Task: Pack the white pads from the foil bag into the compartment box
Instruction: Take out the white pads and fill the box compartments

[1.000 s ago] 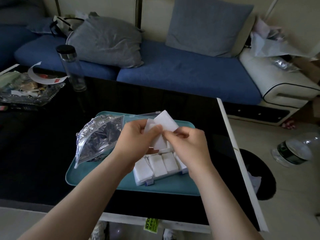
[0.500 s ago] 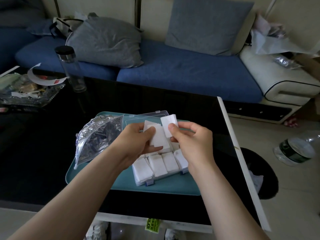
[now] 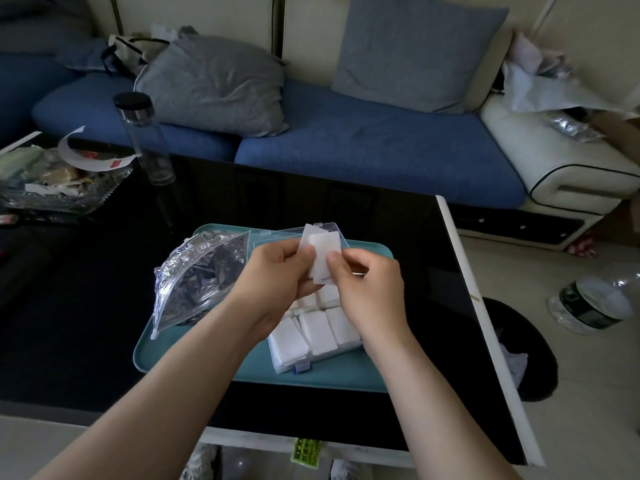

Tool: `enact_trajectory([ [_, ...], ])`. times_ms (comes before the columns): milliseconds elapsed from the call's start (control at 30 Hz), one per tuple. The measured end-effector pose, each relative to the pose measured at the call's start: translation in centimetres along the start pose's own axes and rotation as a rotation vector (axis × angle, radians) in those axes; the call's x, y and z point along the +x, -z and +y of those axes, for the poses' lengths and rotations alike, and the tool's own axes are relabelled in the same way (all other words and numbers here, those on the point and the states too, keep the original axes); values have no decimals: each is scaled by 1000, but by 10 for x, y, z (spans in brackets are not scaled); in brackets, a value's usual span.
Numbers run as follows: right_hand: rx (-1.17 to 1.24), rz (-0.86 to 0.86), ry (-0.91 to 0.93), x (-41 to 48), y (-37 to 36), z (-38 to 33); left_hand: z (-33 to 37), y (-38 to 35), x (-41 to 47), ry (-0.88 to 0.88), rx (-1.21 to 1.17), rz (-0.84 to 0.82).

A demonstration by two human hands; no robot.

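Both hands have come back together since half a second ago, when our right hand (image 3: 372,289) was holding one pad apart from the rest; now we are pinching the same small stack of pads (image 3: 322,252) from either side. Our left hand (image 3: 277,275) is closing its grip on the stack's left edge, and the right thumb is pressing on its lower right corner, so both grips are closed on the pads, held up just above the box (image 3: 313,336) at the middle of the frame. We are seeing the box's near compartments already filled with white pads, its clear lid standing open behind our hands. We are keeping the box on a teal tray (image 3: 346,374), with the foil bag (image 3: 199,275) lying on the tray's left side, touching our left wrist area. The tray is sitting on a black surface (image 3: 86,306). A bottle (image 3: 145,136) is standing in the upper left of the frame.
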State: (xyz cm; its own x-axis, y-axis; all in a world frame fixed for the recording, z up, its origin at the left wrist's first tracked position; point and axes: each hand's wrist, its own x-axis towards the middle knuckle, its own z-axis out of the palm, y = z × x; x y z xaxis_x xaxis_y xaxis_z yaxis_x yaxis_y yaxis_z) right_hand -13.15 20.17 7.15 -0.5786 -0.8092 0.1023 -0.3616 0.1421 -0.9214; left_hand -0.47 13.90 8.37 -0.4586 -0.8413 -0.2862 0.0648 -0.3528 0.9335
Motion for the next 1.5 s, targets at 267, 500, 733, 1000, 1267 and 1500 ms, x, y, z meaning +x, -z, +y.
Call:
enact_trajectory([
  [267, 312, -47, -262, -1, 3, -7, 2, -1, -2, 53, -78, -38],
  [500, 294, -85, -211, -3, 5, -7, 5, -3, -6, 85, -51, -156],
  [733, -475, -294, 323, -3, 12, 7, -1, 1, -6, 36, 274, -87],
  [1000, -482, -291, 351, 0, 20, 1, -1, 1, -7, 30, 366, -219],
  [1267, -292, -288, 329, -1, 31, 0, -3, -7, -8, -4, 315, -228],
  [1500, -267, -258, 356, 2, 42, 6, -5, -16, -6, 5, 315, -278],
])
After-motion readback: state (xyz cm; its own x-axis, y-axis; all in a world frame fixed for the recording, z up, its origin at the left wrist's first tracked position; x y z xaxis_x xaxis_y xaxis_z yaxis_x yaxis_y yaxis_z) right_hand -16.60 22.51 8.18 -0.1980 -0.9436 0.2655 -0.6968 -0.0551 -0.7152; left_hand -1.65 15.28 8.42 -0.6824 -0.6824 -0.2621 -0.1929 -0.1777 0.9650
